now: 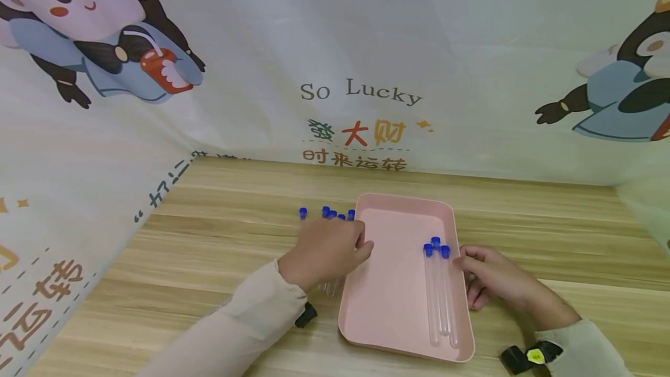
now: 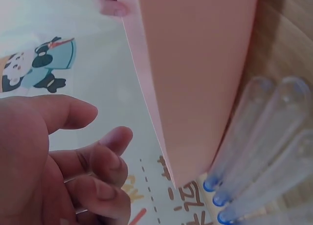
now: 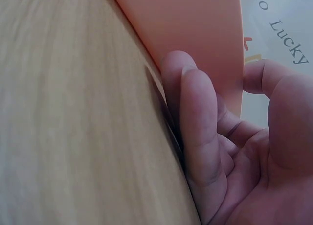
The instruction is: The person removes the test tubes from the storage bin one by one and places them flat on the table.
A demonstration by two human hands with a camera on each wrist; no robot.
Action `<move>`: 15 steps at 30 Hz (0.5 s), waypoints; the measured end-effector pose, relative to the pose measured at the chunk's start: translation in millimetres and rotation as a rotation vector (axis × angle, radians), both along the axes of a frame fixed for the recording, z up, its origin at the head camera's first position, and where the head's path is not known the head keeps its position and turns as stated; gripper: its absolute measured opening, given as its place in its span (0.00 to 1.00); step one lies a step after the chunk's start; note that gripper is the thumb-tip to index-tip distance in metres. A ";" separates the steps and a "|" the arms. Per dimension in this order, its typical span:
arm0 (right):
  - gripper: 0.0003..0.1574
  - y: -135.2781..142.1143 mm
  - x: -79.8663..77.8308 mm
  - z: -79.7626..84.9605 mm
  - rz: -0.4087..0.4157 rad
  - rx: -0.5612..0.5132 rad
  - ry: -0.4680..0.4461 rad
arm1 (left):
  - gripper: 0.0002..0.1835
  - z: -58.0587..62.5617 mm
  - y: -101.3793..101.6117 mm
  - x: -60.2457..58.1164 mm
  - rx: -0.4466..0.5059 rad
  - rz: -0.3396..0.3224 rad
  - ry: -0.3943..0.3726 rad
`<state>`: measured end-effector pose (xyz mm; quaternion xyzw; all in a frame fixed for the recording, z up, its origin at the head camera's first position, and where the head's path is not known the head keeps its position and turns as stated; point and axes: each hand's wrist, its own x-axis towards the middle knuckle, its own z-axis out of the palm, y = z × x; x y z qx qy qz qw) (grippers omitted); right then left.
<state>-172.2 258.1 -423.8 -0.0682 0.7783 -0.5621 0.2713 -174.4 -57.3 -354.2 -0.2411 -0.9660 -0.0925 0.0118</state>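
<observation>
My left hand point(image 1: 325, 251) hovers over the left edge of the pink tray point(image 1: 387, 295), its fingers loosely bent with nothing between them in the left wrist view. Under and beside it, several clear test tubes point(image 2: 264, 132) with blue caps lie on the table, partly hidden by the hand in the head view. At the tray's right side, my right hand point(image 1: 497, 281) holds the wall, thumb at the rim and fingers point(image 3: 198, 117) against the outside. Inside the tray, three capped test tubes point(image 1: 441, 295) lie side by side along the right wall, caps at the far end.
The wood-grain table point(image 1: 251, 202) carries the tray and tubes. One blue cap point(image 1: 303, 213) shows a little left of the other caps. A white printed sheet point(image 1: 361, 34) stands as a wall behind the table and along its left and right sides.
</observation>
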 end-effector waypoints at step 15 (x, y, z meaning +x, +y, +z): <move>0.22 0.1 -1.1 0.1 0.002 -0.006 -0.009 | 0.17 2.0 24.3 6.3 -0.038 -0.089 -0.007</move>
